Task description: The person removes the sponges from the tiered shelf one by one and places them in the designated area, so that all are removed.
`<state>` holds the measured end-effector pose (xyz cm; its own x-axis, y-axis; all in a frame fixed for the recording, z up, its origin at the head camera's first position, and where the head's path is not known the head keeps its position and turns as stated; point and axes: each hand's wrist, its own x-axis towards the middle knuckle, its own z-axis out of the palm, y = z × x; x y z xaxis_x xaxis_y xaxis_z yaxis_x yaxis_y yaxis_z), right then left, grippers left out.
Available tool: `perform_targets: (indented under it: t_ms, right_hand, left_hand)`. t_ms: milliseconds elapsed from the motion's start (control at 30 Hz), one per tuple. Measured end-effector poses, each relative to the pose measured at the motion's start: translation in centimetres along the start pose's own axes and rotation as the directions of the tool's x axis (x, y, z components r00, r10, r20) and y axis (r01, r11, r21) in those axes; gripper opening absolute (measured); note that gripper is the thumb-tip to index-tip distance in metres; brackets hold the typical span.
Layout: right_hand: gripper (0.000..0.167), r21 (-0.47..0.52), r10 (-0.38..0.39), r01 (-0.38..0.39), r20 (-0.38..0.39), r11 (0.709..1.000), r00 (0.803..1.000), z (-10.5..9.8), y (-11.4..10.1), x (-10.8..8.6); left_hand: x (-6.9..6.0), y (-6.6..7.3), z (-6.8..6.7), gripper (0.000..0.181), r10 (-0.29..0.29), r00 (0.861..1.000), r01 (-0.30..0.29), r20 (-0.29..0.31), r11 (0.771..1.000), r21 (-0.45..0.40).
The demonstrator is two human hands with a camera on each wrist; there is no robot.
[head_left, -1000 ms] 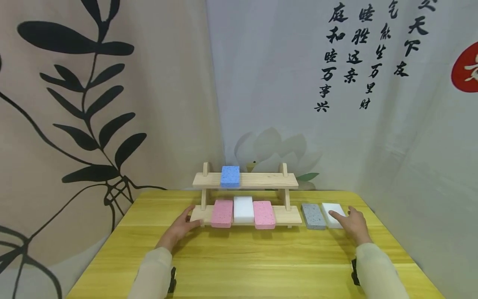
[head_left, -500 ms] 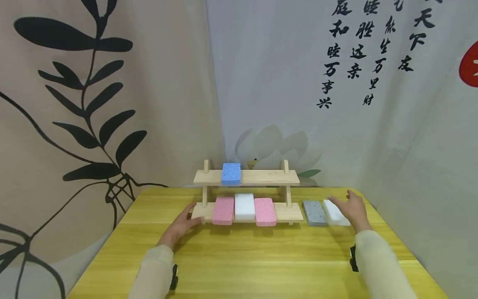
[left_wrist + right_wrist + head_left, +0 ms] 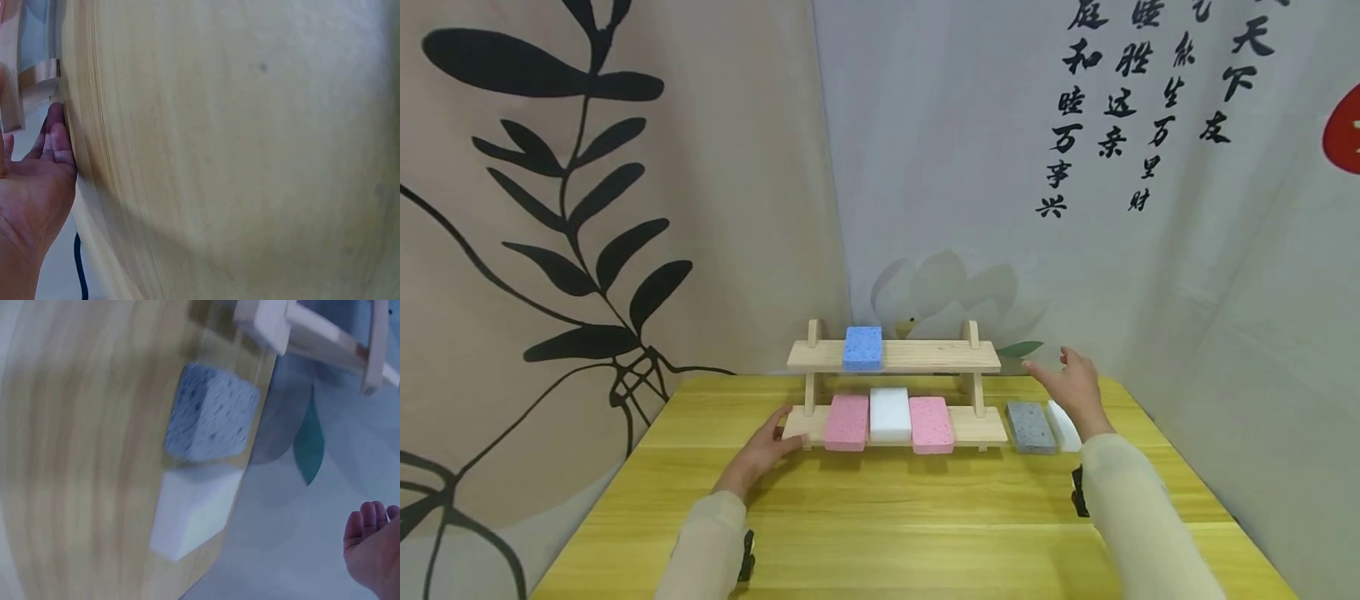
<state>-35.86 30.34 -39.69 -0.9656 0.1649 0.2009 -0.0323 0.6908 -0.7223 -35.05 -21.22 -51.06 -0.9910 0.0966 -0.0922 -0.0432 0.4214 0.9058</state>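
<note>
A two-tier wooden rack point(image 3: 925, 357) stands upright on the surface point(image 3: 880, 517), a blue block point(image 3: 862, 348) on its upper tier, a white block point(image 3: 890, 414) between two pink blocks point(image 3: 846, 422) below; rightward, a speckled gray block point(image 3: 1031, 428) lies just beside another white block point(image 3: 197, 509).

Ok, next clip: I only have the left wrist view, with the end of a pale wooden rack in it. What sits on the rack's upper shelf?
Observer: One speckled blue rectangular sponge-like block sits on that shelf of the pale wooden rack, left of its middle in the head view.

Operator: And on the table past the far end?

Observer: A speckled grey rectangular sponge-like block and a plain white rectangular block lie side by side on the yellowish wooden table.

Operator: Is the right grip holding either?

Observer: No, the right grip is raised, and no block shows in it.
</note>
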Motion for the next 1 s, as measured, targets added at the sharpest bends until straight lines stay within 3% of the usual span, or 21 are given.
perform_targets:
  t_ms: [400,1000]
  right_hand:
    - [0.099,0.067,-0.064,0.066,-0.029,0.996,0.998,3.8,-5.0,0.5]
    - [0.093,0.118,-0.082,0.088,-0.056,0.989,0.995,9.3,-10.2,-0.1]
  left_hand:
    - [-0.4,0.2,-0.2,0.083,0.006,1.000,-0.006,0.001,1.000,-0.003]
    - [-0.2,-0.2,-0.1,0.085,0.014,1.000,-0.014,-0.007,1.000,0.018]
